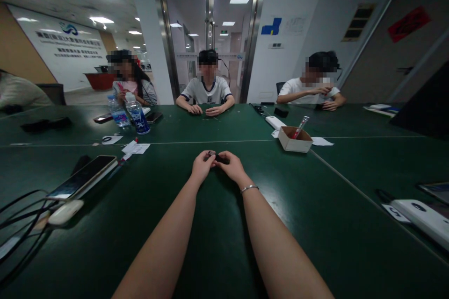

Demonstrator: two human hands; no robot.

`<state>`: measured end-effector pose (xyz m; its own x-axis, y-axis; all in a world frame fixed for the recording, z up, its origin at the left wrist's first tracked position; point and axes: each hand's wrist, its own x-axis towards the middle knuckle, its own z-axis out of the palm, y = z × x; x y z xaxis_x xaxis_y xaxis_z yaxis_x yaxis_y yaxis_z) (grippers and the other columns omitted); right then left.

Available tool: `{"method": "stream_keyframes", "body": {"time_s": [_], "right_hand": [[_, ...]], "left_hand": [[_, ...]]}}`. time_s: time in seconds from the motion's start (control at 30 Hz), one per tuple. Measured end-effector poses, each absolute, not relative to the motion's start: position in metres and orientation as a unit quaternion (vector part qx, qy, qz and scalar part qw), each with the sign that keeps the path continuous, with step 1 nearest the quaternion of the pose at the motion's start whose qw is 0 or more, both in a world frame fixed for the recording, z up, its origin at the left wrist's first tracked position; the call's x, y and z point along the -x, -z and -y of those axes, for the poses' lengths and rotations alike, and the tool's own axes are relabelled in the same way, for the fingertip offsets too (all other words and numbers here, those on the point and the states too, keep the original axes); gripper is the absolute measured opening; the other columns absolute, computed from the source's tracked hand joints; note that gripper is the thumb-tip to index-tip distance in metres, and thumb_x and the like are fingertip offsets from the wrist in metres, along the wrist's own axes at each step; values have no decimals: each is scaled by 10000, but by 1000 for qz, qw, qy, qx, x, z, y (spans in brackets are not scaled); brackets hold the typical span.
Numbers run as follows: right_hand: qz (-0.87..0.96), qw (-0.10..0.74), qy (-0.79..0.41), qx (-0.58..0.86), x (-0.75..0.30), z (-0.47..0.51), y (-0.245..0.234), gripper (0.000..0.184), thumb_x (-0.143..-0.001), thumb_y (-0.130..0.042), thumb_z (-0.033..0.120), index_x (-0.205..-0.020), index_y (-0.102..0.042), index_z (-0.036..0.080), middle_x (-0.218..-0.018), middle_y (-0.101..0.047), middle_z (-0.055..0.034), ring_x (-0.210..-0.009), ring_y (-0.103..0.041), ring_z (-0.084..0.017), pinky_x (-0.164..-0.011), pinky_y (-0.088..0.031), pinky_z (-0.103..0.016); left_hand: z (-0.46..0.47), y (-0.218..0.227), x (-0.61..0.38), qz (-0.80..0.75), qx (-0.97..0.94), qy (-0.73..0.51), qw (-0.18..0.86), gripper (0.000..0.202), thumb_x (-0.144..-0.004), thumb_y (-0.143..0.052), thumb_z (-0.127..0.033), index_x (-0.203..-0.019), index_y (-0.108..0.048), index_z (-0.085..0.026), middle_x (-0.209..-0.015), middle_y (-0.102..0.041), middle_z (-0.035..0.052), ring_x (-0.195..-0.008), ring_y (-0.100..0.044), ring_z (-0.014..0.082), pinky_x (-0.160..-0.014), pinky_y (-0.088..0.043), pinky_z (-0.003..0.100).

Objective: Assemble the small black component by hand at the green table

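Over the middle of the green table (217, 224), both my arms reach forward and my hands meet. My left hand (202, 167) is closed, thumb against fingers, with a bit of something dark at its fingertips. Close beside it, my right hand (232, 166) pinches a small black object (221, 160). The fingers hide most of this object, so its kind does not show. Whether both hands grip the same piece is unclear. A thin silver bracelet (249, 188) circles my right wrist.
A small open cardboard box (295, 140) with a red-and-clear tube stands ahead right. On the left lie a phone (86, 177), cables and a white device (66, 212); two bottles (137, 114) stand farther back. Another white device (423, 217) lies right. Several people sit around the table.
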<state>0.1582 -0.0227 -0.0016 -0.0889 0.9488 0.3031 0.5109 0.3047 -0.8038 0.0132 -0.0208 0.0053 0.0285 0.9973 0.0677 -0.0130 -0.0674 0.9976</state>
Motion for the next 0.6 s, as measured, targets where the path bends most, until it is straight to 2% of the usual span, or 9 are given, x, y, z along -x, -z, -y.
{"method": "stream_keyframes", "body": {"time_s": [0.1,0.23,0.37,0.5,0.6], "right_hand": [[646,478,-321,501,-161,20,4,249,-735,-663,178,-983,-643,181,-1006,-676,-50,-850,-645,-167,-812,-521,-319],[608,503,-386,477,-165,21,2,290,-740,-640,152,-1031,-647,158,-1054,-650,-73,-697,-662,-136,-728,-550,-292],[611,491,-394,481,-166,24,-3,319,-726,-656,125,-1043,-668,160,-1057,-642,-71,-712,-669,-139,-734,-550,-287],[604,493,-431,454,-167,27,-8,247,-822,-601,203,-1056,-671,175,-1046,-662,-66,-742,-686,-153,-757,-554,-296],[581,509,-442,456,-168,26,-8,278,-821,-605,200,-1093,-656,181,-1050,-668,-67,-741,-692,-161,-772,-556,-314]], "left_hand": [[23,-10,-13,-465,-480,-537,515,211,-834,-623,-182,-1040,-590,-150,-961,-657,66,-744,-671,117,-659,-551,204],[21,-8,-13,-455,-460,-552,527,197,-831,-617,-153,-1027,-592,-137,-982,-678,92,-836,-681,147,-715,-560,236],[20,-5,-10,-449,-498,-544,504,182,-804,-656,-195,-977,-639,-139,-981,-679,89,-892,-663,168,-784,-564,295],[22,-5,-8,-442,-532,-542,478,198,-775,-678,-221,-958,-665,-145,-968,-674,84,-898,-645,182,-805,-555,324],[24,-6,-8,-441,-529,-543,481,223,-772,-682,-227,-979,-656,-149,-948,-671,81,-868,-641,175,-805,-549,327]]}}
